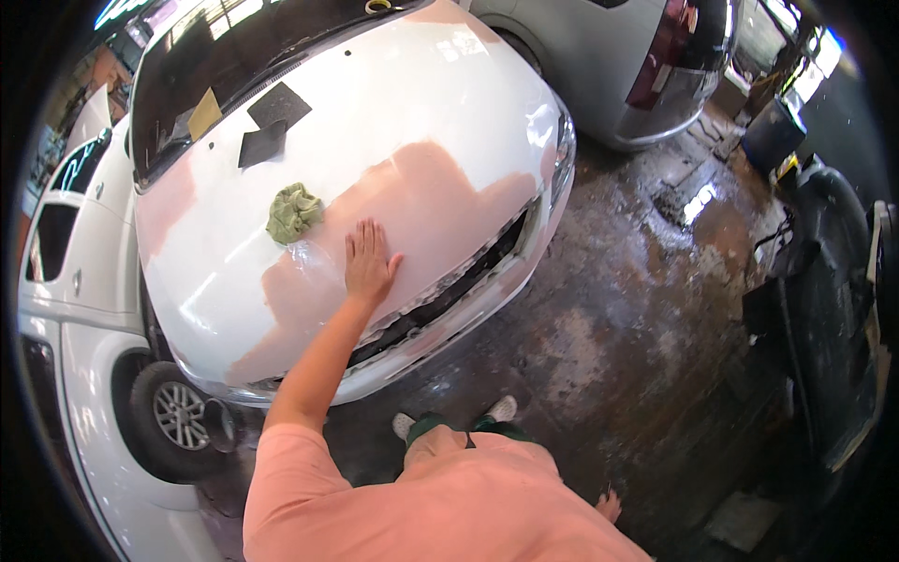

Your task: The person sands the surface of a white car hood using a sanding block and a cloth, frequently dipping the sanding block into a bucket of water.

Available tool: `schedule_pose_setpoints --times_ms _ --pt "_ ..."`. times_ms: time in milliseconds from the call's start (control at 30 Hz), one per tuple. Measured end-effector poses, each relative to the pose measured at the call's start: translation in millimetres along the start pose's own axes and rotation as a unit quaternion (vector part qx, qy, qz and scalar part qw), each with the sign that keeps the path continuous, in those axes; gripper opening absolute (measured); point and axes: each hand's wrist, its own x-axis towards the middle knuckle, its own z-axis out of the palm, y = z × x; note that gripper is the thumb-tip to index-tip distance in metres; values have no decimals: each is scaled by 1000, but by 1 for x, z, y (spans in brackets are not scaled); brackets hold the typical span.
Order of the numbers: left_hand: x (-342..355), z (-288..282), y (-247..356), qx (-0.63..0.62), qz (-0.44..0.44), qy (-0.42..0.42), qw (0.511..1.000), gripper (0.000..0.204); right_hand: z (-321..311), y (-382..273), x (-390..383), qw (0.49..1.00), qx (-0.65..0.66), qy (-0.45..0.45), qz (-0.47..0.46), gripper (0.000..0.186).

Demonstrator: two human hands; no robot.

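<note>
**White car hood (375, 108), patched in pinkish brown**

The hood lies lowered, broad and gently curved, its white areas glossy with reflections. A large, duller patch (421, 201) of pinkish brown runs along the front edge, from near the left front corner toward the right one, its inner outline stepped and uneven. Smaller patches (169, 208) of similar colour show toward both ends of the rear edge.

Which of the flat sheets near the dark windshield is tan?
The tan rectangular sheet at the lower edge of the windshield; the upper black sheet and lower black sheet lie on the white hood.
</note>
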Motion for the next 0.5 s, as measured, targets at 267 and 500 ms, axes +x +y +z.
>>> schedule_pose_setpoints --times_ms 267,500 --pt "134 13 23 20 -163 28 986 87 -35 -8 51 998 56 -7 33 57" --pt "56 15 63 -27 -64 49 996 85 -114 -168 125 952 125 113 -257 47"
